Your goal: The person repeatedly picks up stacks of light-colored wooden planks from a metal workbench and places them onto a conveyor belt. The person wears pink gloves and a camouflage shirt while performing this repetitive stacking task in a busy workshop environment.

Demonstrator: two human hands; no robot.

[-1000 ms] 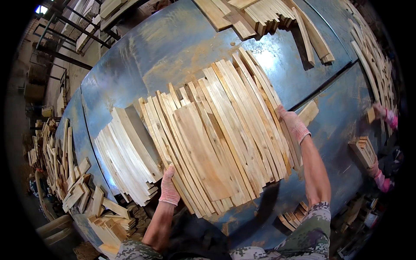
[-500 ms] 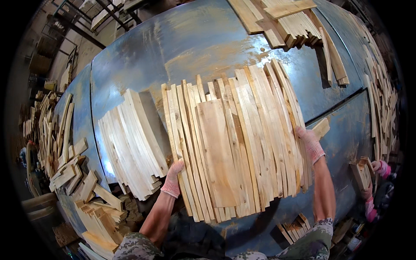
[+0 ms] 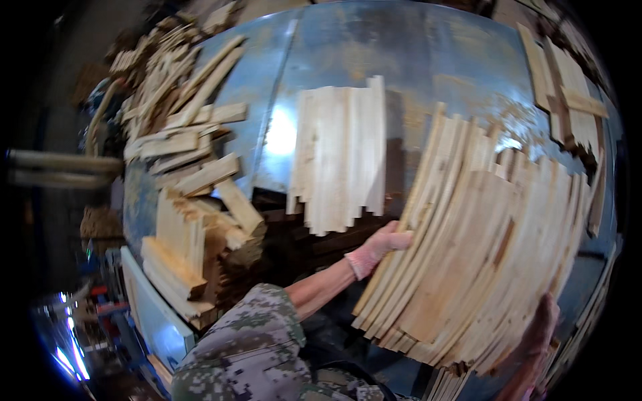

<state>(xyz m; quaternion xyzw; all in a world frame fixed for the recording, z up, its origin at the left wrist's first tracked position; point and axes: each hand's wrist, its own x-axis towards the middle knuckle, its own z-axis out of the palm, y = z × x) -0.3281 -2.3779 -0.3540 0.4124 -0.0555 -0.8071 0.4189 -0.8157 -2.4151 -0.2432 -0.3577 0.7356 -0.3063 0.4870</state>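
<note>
Clasping wood strips (image 3: 458,260) btwn L hand (image 3: 378,250) & R hand (image 3: 545,323), opp edges; R blurry

Slats (image 3: 461,254) matt wood; tabletop (image 3: 354,47) glossy metal; sleeve (image 3: 247,334) cloth.

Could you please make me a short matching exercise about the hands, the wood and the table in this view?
Column one:
1. Left hand
2. Smaller batch of strips
3. Table
4. Right hand

Column two:
A. Blue, with brownish patches
B. At the right edge of the large batch of strips
C. At the left edge of the large batch of strips
D. Lying on the table, apart from the large batch of strips

Right pairs: 1-C, 2-D, 3-A, 4-B.
</note>
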